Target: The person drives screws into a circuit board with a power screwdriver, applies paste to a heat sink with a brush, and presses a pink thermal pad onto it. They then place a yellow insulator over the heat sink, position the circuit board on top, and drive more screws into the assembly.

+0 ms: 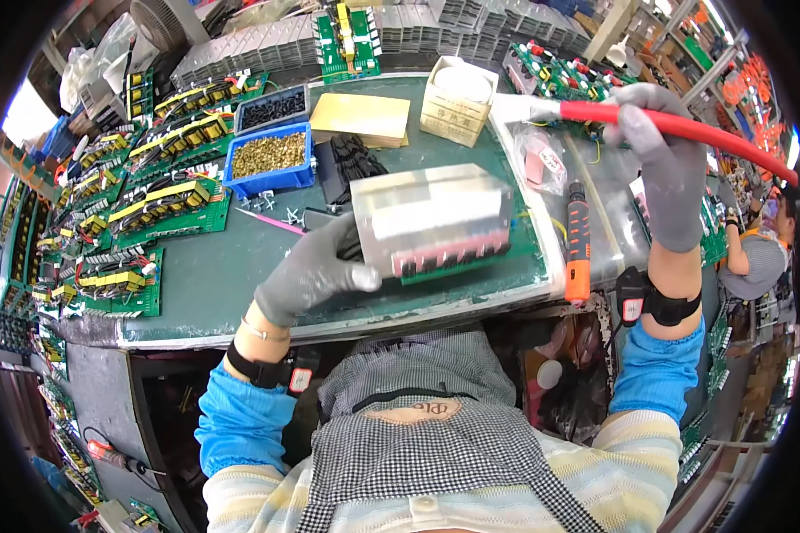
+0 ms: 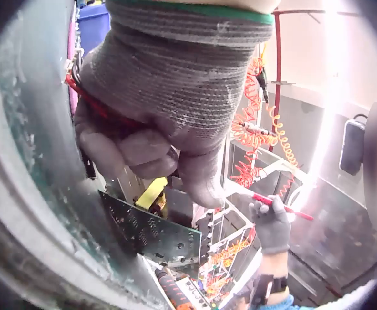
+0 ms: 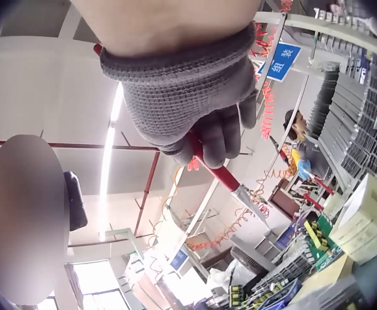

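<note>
My gloved left hand (image 1: 316, 271) grips the left side of a circuit board with an aluminium heat sink (image 1: 436, 191), tilted over the front of the bench. A row of black components (image 1: 453, 258) runs along the heat sink's near edge. In the left wrist view the thumb and curled fingers are at the circuit board (image 2: 151, 226), and a yellow part shows behind it. Raised on the right, my gloved right hand (image 1: 667, 169) holds a red-handled brush (image 1: 596, 113), its pale head pointing left. The right wrist view shows the fingers curled round the brush handle (image 3: 217, 171).
A blue bin of brass screws (image 1: 271, 158), a black parts tray (image 1: 271, 111), yellow sheets (image 1: 360, 118) and an open carton (image 1: 456, 111) stand behind. An orange electric screwdriver (image 1: 578, 249) lies right. Several circuit boards (image 1: 164, 209) fill the left side.
</note>
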A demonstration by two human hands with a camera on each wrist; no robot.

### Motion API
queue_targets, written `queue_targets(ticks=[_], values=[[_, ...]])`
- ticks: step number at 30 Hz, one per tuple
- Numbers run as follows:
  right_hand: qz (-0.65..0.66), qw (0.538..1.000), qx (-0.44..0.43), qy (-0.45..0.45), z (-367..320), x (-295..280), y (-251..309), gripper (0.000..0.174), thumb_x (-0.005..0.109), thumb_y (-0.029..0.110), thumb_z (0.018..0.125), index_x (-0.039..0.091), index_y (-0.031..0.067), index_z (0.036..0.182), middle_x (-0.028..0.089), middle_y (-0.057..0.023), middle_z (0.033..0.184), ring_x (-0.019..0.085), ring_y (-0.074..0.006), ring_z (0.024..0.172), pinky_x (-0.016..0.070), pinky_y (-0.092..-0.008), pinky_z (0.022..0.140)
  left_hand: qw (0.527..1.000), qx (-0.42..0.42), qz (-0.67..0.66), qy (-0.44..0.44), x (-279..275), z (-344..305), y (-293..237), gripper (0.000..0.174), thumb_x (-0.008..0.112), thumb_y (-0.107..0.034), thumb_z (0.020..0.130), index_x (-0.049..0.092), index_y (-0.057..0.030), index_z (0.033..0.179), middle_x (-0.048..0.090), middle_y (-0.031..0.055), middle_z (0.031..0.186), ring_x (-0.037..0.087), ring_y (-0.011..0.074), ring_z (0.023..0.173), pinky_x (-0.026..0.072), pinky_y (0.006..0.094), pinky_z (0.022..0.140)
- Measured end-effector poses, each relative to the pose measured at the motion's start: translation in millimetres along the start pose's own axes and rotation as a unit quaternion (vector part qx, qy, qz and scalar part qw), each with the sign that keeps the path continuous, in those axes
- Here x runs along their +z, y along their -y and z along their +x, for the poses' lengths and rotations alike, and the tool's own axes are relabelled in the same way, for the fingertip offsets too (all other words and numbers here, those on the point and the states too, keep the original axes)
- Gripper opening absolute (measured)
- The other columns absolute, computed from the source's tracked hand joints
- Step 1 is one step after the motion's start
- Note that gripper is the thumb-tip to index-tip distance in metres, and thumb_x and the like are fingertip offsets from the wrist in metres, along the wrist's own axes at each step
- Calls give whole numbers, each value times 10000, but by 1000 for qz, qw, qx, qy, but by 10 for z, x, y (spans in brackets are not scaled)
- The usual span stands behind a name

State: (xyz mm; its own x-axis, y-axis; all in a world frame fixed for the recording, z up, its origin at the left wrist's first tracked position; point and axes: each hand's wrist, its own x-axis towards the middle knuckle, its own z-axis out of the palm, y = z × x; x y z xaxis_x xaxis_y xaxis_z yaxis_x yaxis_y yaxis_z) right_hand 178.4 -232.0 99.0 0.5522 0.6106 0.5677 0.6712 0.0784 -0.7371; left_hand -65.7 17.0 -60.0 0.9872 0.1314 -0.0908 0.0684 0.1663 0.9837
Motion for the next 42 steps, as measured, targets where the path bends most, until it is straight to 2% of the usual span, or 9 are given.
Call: queue_targets(ticks=[1,6,8,18,25,34,37,39,42], values=[[-7,1000,-20,6,81,-30,-53,154,655,136,940,667,-7,996,656,-43,824,633,-100,786,510,-244,709,999,-38,-11,1,13,-40,-1,1097,931,-161,660,288,75,1516,476,132,1485,448,216,1370,334,357,1171],[-48,995,-20,89,623,89,-650,207,686,187,917,680,8,1021,658,-18,827,622,-110,785,501,-270,721,891,-76,442,-76,145,-102,-3,1147,886,-311,615,259,-57,1541,693,272,1045,674,417,1011,527,437,850],[-72,990,4,124,879,184,-1139,228,699,229,899,692,27,1004,649,-27,775,627,-118,761,506,-295,717,876,-79,469,-77,128,-80,106,1163,884,-340,629,223,-67,1548,695,269,1005,674,437,961,529,464,813],[-421,853,-148,271,1251,706,-1996,194,662,295,877,704,150,999,704,-128,899,669,-307,883,510,-417,796,895,-109,432,-27,152,52,-7,1178,876,-231,676,108,18,1533,686,287,978,671,453,947,532,473,810],[-430,836,-263,216,992,648,-1801,149,690,273,856,702,186,976,673,-29,875,616,-229,996,375,-416,1034,940,-46,337,-10,43,25,3,1235,887,-182,664,51,-2,1555,656,305,1166,639,434,1124,512,410,934],[-435,807,-384,115,687,364,-1337,259,705,246,857,686,139,1091,668,-49,974,630,-204,1045,350,-428,1090,899,-42,436,-14,51,65,2,1184,876,-242,675,107,10,1539,674,311,978,665,468,943,523,480,815],[-346,877,-324,78,500,141,-870,272,688,203,892,696,53,1118,706,-96,1073,661,-252,1038,415,-450,1055,847,-36,530,-27,64,91,-32,1148,866,-263,673,157,47,1521,673,280,890,674,459,848,531,486,732],[-149,978,-142,31,320,113,-558,238,692,173,897,695,17,1077,703,-70,988,670,-193,943,482,-350,957,804,8,593,-41,69,94,3,1090,824,-269,718,166,64,1522,664,241,813,671,432,755,527,480,666],[42,998,53,-10,205,-1,-220,214,684,138,907,684,-1,1070,669,-28,926,638,-112,875,499,-248,833,759,83,642,-66,96,85,104,1012,767,-281,780,182,74,1525,643,177,725,653,371,635,507,457,579]])
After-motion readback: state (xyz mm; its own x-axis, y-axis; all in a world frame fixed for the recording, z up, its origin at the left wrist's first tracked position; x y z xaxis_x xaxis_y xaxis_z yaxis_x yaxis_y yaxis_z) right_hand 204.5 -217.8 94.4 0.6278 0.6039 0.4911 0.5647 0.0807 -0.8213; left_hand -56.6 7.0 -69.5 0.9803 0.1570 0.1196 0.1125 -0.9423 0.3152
